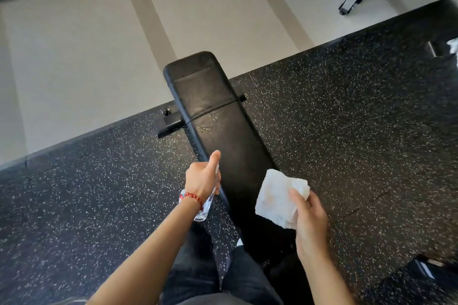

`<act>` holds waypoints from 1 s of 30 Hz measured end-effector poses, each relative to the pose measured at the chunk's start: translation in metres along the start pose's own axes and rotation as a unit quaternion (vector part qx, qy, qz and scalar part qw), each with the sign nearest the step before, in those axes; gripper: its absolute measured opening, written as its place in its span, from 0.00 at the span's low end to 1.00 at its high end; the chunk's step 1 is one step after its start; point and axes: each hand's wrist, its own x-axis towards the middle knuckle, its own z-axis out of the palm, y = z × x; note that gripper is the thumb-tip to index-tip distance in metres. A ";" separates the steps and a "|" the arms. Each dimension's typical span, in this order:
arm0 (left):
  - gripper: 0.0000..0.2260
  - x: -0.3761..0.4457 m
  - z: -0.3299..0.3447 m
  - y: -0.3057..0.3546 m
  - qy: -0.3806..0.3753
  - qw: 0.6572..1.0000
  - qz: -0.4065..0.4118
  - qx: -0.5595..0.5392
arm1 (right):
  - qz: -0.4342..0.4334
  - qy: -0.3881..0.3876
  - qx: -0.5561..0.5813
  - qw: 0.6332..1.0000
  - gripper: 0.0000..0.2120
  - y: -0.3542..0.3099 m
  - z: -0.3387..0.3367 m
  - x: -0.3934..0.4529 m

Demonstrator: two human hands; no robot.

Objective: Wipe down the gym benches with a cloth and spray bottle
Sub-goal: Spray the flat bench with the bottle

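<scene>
Gripping clear spray bottle (207, 202), cloth (280, 197)

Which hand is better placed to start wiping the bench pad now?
Right. The right hand already holds the white cloth at the bench pad edge; the left hand is occupied gripping the spray bottle.

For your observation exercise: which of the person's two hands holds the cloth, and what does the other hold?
The right hand grips the white cloth beside the bench; the left hand, wearing a red bracelet, holds the clear spray bottle.
</scene>
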 end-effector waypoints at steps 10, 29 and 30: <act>0.29 0.116 -0.078 0.053 0.003 1.000 0.007 0.009 | 0.001 0.014 0.012 1.000 0.07 -0.023 0.146 0.006; 0.30 0.232 -0.177 0.102 0.104 0.992 -0.026 -0.060 | -0.019 -0.126 -0.064 0.990 0.06 -0.097 0.331 0.074; 0.32 0.237 -0.184 0.103 0.109 0.991 -0.028 -0.077 | -0.021 -0.137 -0.074 0.988 0.07 -0.102 0.344 0.078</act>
